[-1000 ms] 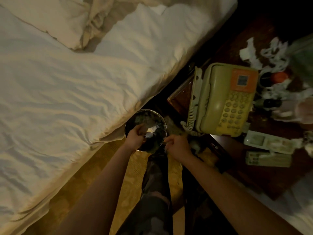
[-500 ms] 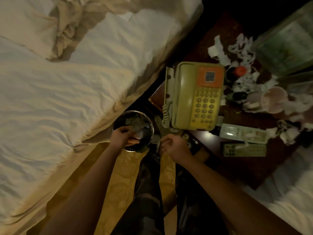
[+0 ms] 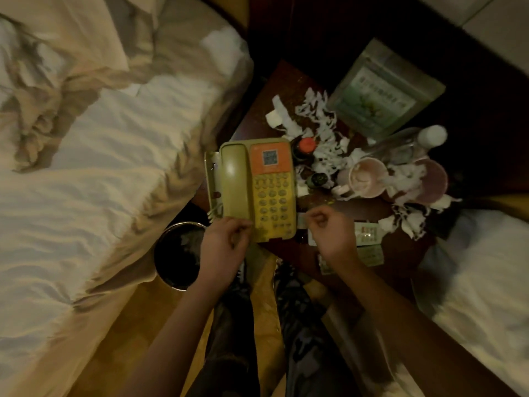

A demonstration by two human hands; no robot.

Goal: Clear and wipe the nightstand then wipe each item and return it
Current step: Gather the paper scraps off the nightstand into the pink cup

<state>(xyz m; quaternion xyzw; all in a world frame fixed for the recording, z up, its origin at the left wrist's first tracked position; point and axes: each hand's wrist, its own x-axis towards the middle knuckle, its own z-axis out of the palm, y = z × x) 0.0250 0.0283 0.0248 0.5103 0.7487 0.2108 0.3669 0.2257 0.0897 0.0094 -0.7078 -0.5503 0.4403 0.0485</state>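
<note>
dark nightstand (image 3: 289,90), telephone (image 3: 259,190) just beyond both hands' loosely curled, empty fingers (image 3: 240,229)

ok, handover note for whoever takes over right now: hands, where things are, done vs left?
Left hand: loosely curled, empty, at the near edge of the phone.
Right hand: loosely curled, empty, over the remotes.
Nightstand holds the phone, torn paper scraps, two cups, small bottles, a green packet.
Bin on the floor by the bed.
Done: nothing shows as cleared.
Left: clear everything, wipe the top, wipe and return items.
</note>
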